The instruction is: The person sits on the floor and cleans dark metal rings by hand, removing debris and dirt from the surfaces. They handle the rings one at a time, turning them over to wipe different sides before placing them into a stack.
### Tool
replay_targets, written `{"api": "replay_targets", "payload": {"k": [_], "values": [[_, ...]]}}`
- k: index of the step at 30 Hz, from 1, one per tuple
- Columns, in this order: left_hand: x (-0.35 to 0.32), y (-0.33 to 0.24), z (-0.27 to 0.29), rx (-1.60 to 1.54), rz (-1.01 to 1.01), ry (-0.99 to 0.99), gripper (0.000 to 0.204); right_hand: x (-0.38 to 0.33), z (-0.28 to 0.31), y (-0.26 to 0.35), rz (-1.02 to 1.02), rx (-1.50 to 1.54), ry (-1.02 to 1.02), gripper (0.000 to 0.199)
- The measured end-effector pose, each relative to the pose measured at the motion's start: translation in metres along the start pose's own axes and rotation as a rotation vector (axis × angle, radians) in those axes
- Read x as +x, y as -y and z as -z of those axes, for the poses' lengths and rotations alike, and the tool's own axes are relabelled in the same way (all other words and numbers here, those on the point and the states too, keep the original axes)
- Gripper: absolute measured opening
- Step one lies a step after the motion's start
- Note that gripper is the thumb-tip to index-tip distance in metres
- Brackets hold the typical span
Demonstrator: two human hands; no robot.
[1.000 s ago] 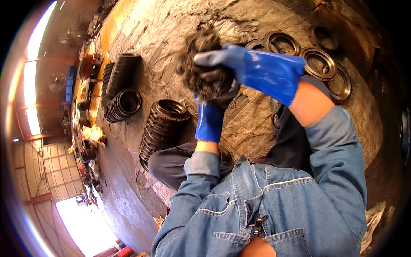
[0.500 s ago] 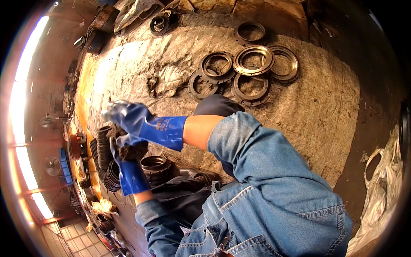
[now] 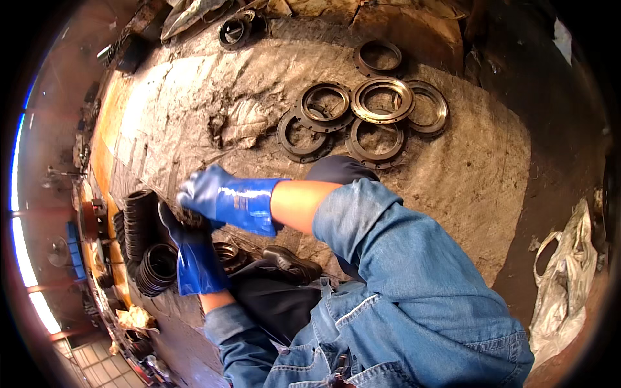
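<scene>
1. My left hand (image 3: 194,255) and right hand (image 3: 217,200), both in blue gloves, close together on a dark ring (image 3: 194,220) just above the black stacks (image 3: 139,223) at my left.
2. It looks stiff, greasy, fairly heavy (best gripped by its rim).
3. Flat metal rings (image 3: 381,100) lie far right on the sacking (image 3: 194,110); the white bag (image 3: 563,284) sags, contents hidden.
</scene>
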State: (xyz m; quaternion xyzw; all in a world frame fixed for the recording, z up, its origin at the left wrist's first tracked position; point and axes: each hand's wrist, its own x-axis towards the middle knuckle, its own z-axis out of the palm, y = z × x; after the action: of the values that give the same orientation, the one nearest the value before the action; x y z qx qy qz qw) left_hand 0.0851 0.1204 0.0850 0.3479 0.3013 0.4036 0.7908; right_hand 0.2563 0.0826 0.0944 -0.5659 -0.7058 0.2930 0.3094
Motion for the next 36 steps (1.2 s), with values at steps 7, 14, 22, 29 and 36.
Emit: {"api": "replay_targets", "payload": {"k": [7,14,22,29,36], "values": [[0.017,0.01,-0.005,-0.205,0.227,0.031,0.075,0.017,0.072,-0.015,-0.15,0.049,0.103,0.037],[-0.007,0.0,0.02,0.422,-0.059,-0.004,0.069,0.023,0.136,-0.186,-0.419,0.058,-0.111,0.033],[-0.034,0.0,0.023,0.676,-0.001,-0.219,0.082,0.003,0.076,-0.34,-0.94,-0.468,0.046,0.058],[-0.039,0.009,0.021,0.675,0.096,-0.308,0.081,0.021,-0.036,-0.4,-1.222,-0.683,0.183,0.056],[-0.035,0.017,0.001,0.65,0.297,-0.252,0.068,0.044,-0.055,-0.423,-1.255,-0.738,0.208,0.049]]}}
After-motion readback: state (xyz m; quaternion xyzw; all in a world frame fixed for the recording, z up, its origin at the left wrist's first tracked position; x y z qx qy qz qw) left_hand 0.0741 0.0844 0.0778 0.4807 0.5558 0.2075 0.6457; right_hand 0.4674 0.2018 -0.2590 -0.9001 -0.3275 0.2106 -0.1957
